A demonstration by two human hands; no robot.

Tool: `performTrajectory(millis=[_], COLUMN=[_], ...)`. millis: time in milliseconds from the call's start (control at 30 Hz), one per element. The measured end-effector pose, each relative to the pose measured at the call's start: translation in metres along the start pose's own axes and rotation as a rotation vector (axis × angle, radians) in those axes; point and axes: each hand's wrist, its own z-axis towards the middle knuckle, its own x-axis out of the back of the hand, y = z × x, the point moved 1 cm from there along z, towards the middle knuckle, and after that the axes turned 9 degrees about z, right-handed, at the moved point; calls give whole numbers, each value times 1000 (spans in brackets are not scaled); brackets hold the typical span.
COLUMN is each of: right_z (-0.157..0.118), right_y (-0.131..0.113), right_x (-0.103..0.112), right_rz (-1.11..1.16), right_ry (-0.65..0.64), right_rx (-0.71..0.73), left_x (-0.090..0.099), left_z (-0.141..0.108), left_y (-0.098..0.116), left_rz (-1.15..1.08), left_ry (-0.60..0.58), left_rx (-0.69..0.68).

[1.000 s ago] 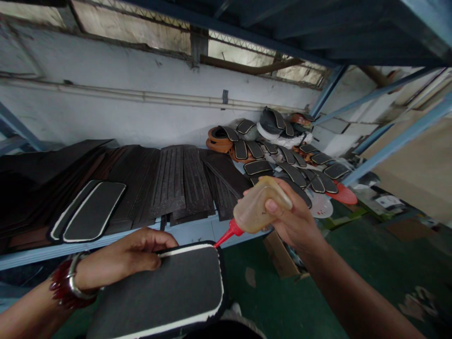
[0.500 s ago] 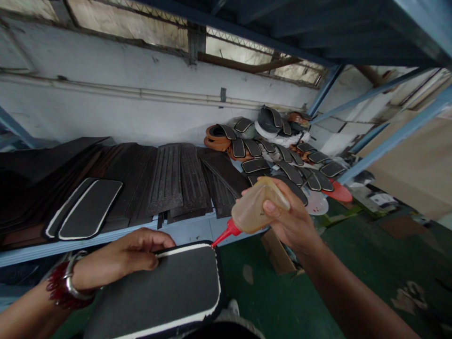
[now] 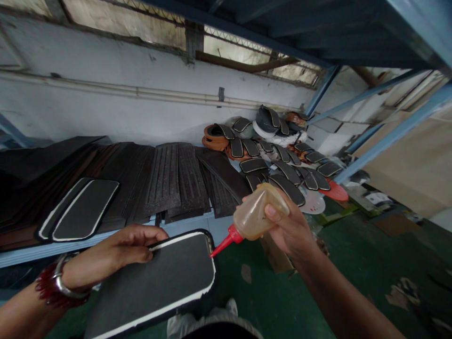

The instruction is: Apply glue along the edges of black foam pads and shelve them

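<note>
My left hand (image 3: 130,249) grips the upper edge of a black rounded panel (image 3: 158,282), thumb on its face and fingers behind. A white strip runs inside the panel's dark border. My right hand (image 3: 286,226) squeezes a translucent glue bottle (image 3: 252,214) with yellowish contents, tilted downward. Its red nozzle (image 3: 226,242) touches or almost touches the white strip near the panel's upper right corner. A glossy line shows along the strip at that corner. The panel's lower left end runs out of view.
Two similar panels (image 3: 86,212) lie on stacks of dark sheets (image 3: 173,179) on a blue shelf. Further right, several smaller black pieces (image 3: 254,165) rest among brown and white items. A cardboard box (image 3: 277,256) stands on the green floor below. A blue post (image 3: 395,132) slants at the right.
The nozzle has moved from the panel's top corner a little way down its right edge. My left hand and the panel have shifted slightly left and up in view.
</note>
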Motion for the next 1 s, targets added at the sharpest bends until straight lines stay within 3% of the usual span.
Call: performTrajectory(millis=[133, 333, 533, 800, 1000], right_z=[-4, -9, -4, 3, 0], right_y=[1, 4, 9, 18, 28], right_x=[2, 4, 8, 7, 7], right_rz=[31, 51, 43, 58, 77], right_ry=[29, 42, 229, 292, 277], right_rx=[20, 38, 148, 260, 219], left_x=[5, 4, -6, -14, -14], left_z=[0, 1, 4, 11, 17], left_y=[-4, -10, -7, -5, -9], left_rz=[-38, -168, -322, -459, -501], left_ry=[12, 123, 279, 311, 318], left_rx=[13, 3, -30, -72, -57])
